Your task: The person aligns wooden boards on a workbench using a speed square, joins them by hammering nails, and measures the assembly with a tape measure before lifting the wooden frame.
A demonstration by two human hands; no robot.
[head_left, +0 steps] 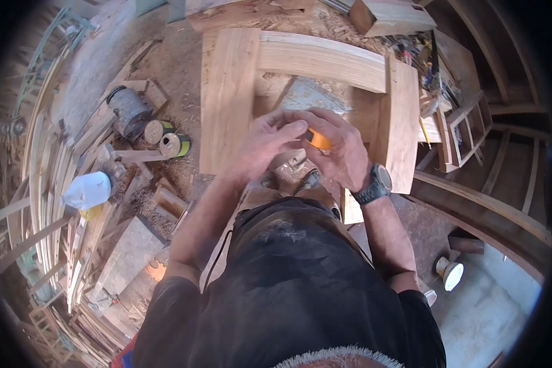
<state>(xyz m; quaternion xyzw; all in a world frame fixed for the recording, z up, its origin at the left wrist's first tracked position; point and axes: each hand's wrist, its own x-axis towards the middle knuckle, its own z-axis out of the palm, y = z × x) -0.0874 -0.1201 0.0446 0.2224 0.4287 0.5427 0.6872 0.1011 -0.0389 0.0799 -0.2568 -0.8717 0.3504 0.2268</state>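
Note:
In front of my waist, my two hands meet around a small orange and black thing (319, 140) that looks like a tape measure. My right hand (345, 146), with a dark watch (379, 182) on its wrist, curls its fingers around the body. My left hand (268, 146) is closed against the other side, thumb pointing at the dark end; its fingertips are partly hidden. Below and beyond the hands lies a wooden frame of broad planks, with a left plank (227, 101), a far plank (322, 58) and a right plank (403, 119).
At my left stand a grey metal canister (129, 113), two cans (175, 145) and a white plastic jug (87, 191) among offcuts and shavings. Long wood strips (40, 178) line the far left. Tools (432, 64) lie at the back right. A white container (451, 275) is on the right floor.

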